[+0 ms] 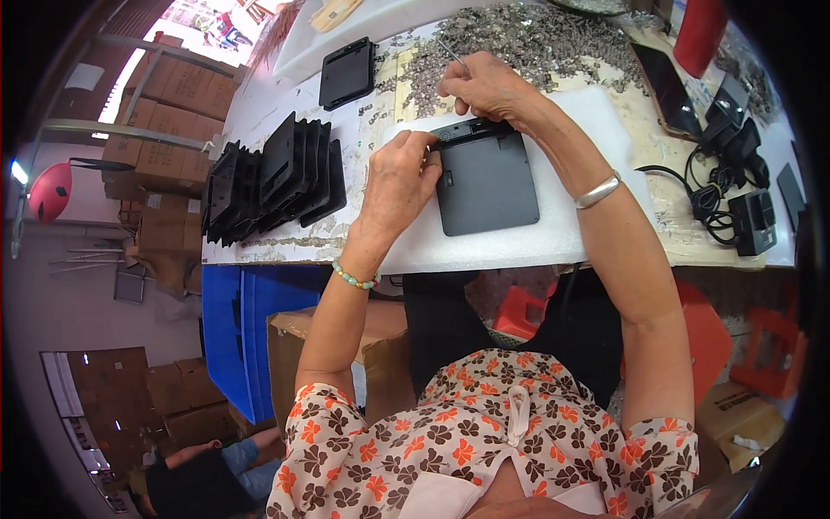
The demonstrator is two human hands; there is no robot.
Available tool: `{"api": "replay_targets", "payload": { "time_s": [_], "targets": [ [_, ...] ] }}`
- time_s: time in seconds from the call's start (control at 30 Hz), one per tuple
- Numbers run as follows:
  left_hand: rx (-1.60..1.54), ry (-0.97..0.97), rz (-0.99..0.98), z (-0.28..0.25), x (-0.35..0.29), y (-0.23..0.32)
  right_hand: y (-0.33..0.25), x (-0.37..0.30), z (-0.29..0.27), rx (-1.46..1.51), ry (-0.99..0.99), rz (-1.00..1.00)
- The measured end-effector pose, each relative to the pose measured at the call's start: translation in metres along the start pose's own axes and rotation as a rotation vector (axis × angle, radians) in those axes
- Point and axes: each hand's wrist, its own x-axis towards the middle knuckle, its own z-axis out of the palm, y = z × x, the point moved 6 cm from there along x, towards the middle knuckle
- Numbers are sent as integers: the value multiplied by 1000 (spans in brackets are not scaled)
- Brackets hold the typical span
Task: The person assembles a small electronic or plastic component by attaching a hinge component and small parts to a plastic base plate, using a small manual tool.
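A flat black plastic housing [488, 186] lies on a white foam sheet [571, 216] in front of me. My left hand [402, 177] is closed on its upper left corner, thumb and fingers pinching the edge. Above the far edge of the housing is my right hand [488, 86], its fingers curled round a thin metal tool [451, 54] whose tip points up and left; tweezers or a pick, I cannot tell which. Beyond that hand spreads a heap of small metal pieces [519, 39].
Several black housings [277, 173] stand in a leaning row at the left, and another housing [347, 73] lies behind them. On the right are a phone [666, 91], black cables [713, 195] and a black adapter [752, 223]. A blue bin [233, 337] sits below the table edge.
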Motion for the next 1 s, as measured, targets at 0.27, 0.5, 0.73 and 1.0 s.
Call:
{"api": "replay_targets", "payload": {
  "time_s": [0.27, 0.5, 0.73, 1.0],
  "targets": [
    [-376, 69, -448, 11, -1, -39, -4, -5, -1, 35, 21, 10],
    [-962, -106, -707, 36, -5, -58, -17, -15, 14, -57, -186, 48],
    [-1011, -107, -655, 37, -7, -60, -23, -17, 4, -497, -2, -250],
    [-1049, -148, -635, 35, -12, -67, -38, -29, 24, -825, -224, -271]
  ]
}}
